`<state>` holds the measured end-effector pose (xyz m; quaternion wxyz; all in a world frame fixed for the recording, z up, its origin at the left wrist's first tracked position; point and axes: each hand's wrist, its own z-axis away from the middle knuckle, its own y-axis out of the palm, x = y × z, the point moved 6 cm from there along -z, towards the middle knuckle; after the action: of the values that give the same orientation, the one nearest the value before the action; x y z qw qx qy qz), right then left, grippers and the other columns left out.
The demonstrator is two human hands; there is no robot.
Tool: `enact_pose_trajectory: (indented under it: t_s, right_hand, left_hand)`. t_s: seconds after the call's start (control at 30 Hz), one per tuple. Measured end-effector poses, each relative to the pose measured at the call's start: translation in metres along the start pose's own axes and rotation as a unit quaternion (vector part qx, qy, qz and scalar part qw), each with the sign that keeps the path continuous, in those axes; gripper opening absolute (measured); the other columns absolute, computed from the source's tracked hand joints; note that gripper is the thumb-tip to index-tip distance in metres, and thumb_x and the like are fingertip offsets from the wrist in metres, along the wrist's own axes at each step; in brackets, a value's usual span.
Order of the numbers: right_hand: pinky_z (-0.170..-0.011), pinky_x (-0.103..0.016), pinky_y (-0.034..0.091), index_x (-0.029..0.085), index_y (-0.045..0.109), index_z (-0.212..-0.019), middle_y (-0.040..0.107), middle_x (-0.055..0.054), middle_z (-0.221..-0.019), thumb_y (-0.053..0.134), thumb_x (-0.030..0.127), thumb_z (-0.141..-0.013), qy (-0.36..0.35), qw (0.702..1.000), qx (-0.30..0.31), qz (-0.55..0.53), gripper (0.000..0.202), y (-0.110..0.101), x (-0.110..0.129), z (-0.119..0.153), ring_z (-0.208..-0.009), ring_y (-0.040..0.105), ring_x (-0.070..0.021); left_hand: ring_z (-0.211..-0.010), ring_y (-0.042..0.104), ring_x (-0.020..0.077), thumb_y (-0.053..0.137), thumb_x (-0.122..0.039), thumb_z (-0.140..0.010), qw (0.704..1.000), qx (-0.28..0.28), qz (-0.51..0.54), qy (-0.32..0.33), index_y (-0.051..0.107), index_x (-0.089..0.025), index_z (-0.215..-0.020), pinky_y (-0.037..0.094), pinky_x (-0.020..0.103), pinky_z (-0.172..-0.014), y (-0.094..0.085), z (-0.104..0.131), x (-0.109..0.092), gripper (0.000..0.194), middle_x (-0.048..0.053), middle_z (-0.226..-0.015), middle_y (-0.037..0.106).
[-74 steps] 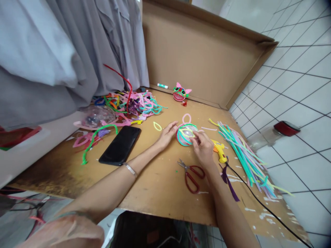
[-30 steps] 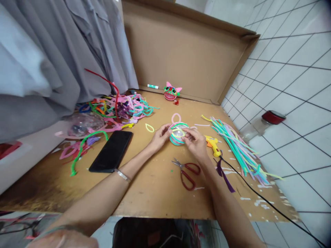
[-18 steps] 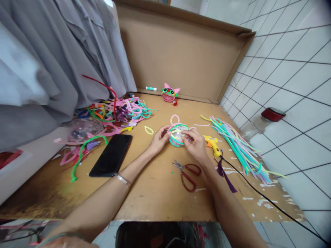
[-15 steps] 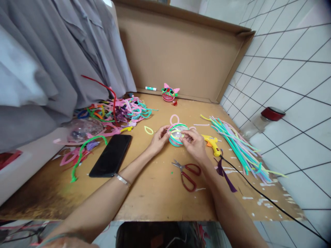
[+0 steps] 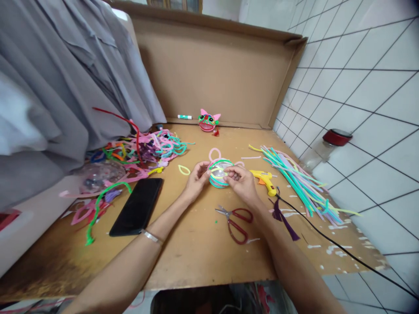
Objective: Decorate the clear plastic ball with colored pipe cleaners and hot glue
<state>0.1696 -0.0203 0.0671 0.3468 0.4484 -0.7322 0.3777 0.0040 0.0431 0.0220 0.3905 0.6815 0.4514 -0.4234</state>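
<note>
Between my hands is a clear plastic ball (image 5: 220,178) ringed with green and teal pipe cleaners, with pink loops standing out at its upper edge. My left hand (image 5: 197,178) grips the ball's left side between thumb and fingers. On the right, my right hand (image 5: 241,179) pinches a pale yellow pipe cleaner (image 5: 217,170) against the front of the ball. A yellow pipe-cleaner loop (image 5: 183,170) lies left of my left hand. Below the ball rest red-handled scissors (image 5: 238,223), blades apart. A yellow glue gun (image 5: 266,181) lies right of my right hand.
A black phone (image 5: 137,206) lies to the left, near a tangled heap of pipe cleaners (image 5: 153,146). Straight pipe cleaners (image 5: 299,183) lie at right, beside a red-lidded jar (image 5: 327,146). A finished-looking animal head (image 5: 207,121) and a marker (image 5: 185,117) stand by the cardboard (image 5: 209,74). The glue gun's cord (image 5: 340,253) crosses the right side.
The camera view has shifted slightly, so the scene sits a little further left. Both hands keep their hold on the ball and the yellow strip, with barely any movement.
</note>
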Motion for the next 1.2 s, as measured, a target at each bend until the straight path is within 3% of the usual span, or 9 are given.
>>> enact_pose_trajectory:
  t_s: [0.23, 0.4, 0.7, 1.0, 1.2]
  right_hand:
    - [-0.057, -0.025, 0.047, 0.021, 0.072, -0.081, 0.059, 0.000, -0.072, 0.065, 0.022, -0.068, -0.002, 1.000, -0.004, -0.001, 0.015, 0.001, -0.001, 0.000, -0.063, 0.053, -0.0132]
    - [-0.057, -0.024, 0.046, 0.021, 0.072, -0.079, 0.059, 0.000, -0.070, 0.062, 0.021, -0.067, 0.004, 1.000, -0.005, -0.009, 0.016, 0.003, 0.000, 0.000, -0.062, 0.053, -0.0126]
    - [-0.056, -0.025, 0.046, 0.020, 0.073, -0.078, 0.059, 0.000, -0.069, 0.063, 0.023, -0.067, 0.020, 0.999, -0.009, -0.027, 0.015, 0.003, 0.000, 0.000, -0.060, 0.052, -0.0121]
    - [-0.057, -0.026, 0.047, 0.020, 0.072, -0.081, 0.062, -0.001, -0.072, 0.061, 0.023, -0.070, 0.001, 1.000, -0.001, -0.004, 0.016, 0.003, 0.000, 0.000, -0.061, 0.053, -0.0129]
    - [-0.058, -0.026, 0.047, 0.020, 0.072, -0.081, 0.062, -0.001, -0.073, 0.060, 0.021, -0.071, -0.014, 1.000, 0.002, 0.007, 0.016, 0.004, 0.004, 0.002, -0.063, 0.054, -0.0137]
  left_hand:
    - [-0.123, 0.059, 0.0251, 0.078, -0.048, -0.074, 0.999, 0.008, 0.020, 0.024, 0.071, -0.021, -0.101, 0.043, 0.039, -0.109, 0.002, 0.001, -0.009, 0.039, 0.010, -0.124, 0.067]
    - [-0.127, 0.056, 0.0270, 0.081, -0.049, -0.070, 1.000, 0.003, 0.018, 0.023, 0.079, -0.023, -0.084, 0.040, 0.041, -0.112, 0.002, 0.003, -0.013, 0.029, 0.009, -0.126, 0.065]
    - [-0.126, 0.055, 0.0285, 0.083, -0.046, -0.067, 1.000, 0.002, 0.024, 0.005, 0.071, -0.021, -0.058, 0.039, 0.045, -0.112, 0.004, 0.003, -0.014, 0.029, 0.008, -0.126, 0.064]
    - [-0.129, 0.051, 0.0297, 0.072, -0.054, -0.077, 0.998, 0.029, -0.042, 0.034, 0.072, -0.022, -0.063, 0.036, 0.045, -0.114, 0.006, 0.004, -0.018, 0.035, 0.009, -0.126, 0.062]
    - [-0.130, 0.050, 0.0297, 0.066, -0.039, -0.079, 0.997, 0.032, -0.049, 0.043, 0.071, -0.021, -0.065, 0.034, 0.045, -0.116, 0.006, 0.005, -0.018, 0.024, 0.009, -0.128, 0.061]
